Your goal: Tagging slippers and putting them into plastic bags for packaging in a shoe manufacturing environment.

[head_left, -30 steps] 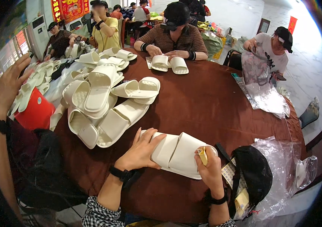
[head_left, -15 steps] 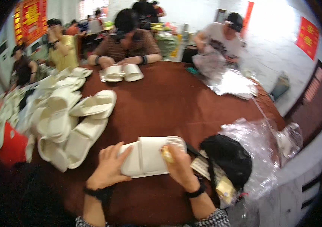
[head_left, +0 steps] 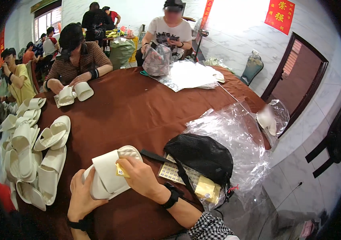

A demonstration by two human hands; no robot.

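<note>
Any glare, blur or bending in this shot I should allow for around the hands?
Head view, near: left hand, right hand and slippers look fairly sharp, no strong glare; head view, far: wall burnt out to white, plastic sheet glaring; head view, right: door slanting, probably partly lens bend, white bagged item blurred; head view, corners: black.

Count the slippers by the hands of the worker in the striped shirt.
2: the left slipper and the right slipper, side by side on the table. None seems hidden.

Brown-covered table (head_left: 138, 106): cream slippers (head_left: 52, 174), sticker sheet (head_left: 171, 170), black mesh item (head_left: 202, 154), clear plastic (head_left: 234, 132).
</note>
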